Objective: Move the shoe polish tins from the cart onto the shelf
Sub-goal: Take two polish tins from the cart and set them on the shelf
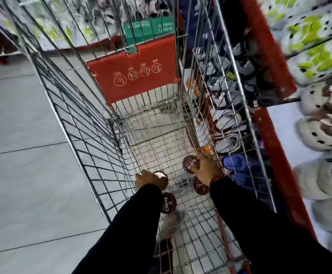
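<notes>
Both my arms, in black sleeves, reach down into a wire shopping cart [94,135]. My left hand [147,179] is closed over a round dark-brown shoe polish tin [162,177] on the cart floor. My right hand [207,168] grips another tin [190,163] near the cart's right wall. Two more tins lie loose on the mesh floor: one [168,202] just below my left hand, one [199,186] partly under my right wrist. The red-edged shelf [275,135] runs along the cart's right side.
The shelf on the right carries grey and green clog shoes [317,62] and dark ones lower down. A red child-seat flap [135,72] closes the cart's far end, with green boxes [148,30] behind it. Grey tiled floor [23,155] lies to the left.
</notes>
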### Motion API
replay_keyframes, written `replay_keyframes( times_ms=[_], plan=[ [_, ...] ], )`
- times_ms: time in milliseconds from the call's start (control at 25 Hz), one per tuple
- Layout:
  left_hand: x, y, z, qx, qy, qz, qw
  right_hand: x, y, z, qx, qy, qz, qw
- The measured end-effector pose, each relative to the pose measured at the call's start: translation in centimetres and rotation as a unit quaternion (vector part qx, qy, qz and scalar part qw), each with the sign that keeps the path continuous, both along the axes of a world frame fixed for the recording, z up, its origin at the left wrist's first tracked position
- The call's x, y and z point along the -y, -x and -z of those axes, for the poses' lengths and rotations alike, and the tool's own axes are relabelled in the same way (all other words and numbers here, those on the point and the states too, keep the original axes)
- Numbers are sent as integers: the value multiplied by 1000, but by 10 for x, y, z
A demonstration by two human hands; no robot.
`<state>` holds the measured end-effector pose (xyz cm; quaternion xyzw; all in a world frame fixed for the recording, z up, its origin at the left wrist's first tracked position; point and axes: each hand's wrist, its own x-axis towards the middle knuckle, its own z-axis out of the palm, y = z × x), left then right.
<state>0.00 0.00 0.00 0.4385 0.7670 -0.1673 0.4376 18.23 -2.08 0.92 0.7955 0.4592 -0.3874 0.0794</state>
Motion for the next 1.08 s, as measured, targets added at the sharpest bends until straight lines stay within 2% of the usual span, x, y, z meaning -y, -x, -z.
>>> replay_keyframes(
  times_ms=[120,240,400,560,640,880,1000,1080],
  plan=[
    [3,1,12,-17,17,-15,1000,-6,0,13,4,4,11,1000],
    [7,0,20,-6,-5,-13,1000,-8,1,20,11,-17,38,999],
    [10,1,23,-2,-51,1,999,-5,-2,26,-53,-91,137,985],
    [14,1,7,51,-107,-74,990,4,3,16,-147,-139,309,929],
    [15,2,-11,67,-132,-115,982,12,5,3,-172,-145,361,905],
    [30,7,-87,157,-188,-186,951,44,9,-71,-252,-179,457,834],
    [48,9,-139,236,-216,-204,925,74,5,-131,-306,-221,485,789],
    [57,7,-176,289,-220,-208,908,97,-1,-174,-318,-258,485,773]
  ],
)
